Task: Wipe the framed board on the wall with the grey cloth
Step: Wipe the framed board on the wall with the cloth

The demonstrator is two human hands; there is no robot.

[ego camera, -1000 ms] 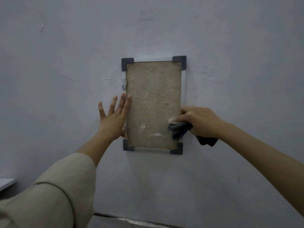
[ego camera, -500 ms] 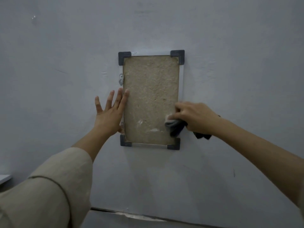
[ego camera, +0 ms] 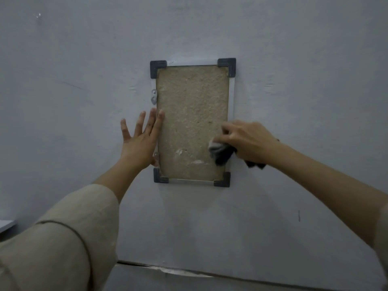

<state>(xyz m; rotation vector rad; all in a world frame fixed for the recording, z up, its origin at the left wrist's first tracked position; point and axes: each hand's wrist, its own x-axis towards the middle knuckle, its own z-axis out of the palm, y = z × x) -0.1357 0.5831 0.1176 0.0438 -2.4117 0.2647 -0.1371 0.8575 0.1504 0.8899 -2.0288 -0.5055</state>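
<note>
1. Right hand (ego camera: 247,141) clenches the grey cloth (ego camera: 220,153), pressing it on the framed board (ego camera: 192,122) at approx 4 o'clock.
2. Left hand (ego camera: 139,141) is spread flat, fingers over the board's 9 o'clock edge, bracing it.
3. Pale smudges (ego camera: 189,157) remain near 6 o'clock; wiping prob. unfinished.
4. Board face looks rough, tan; wall (ego camera: 84,80) grey, scuffed. Ledge (ego camera: 6,225) at 8 o'clock.

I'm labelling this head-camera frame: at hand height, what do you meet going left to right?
Left hand flat against the wall → bare middle of the framed board → grey cloth → right hand gripping it.
</note>
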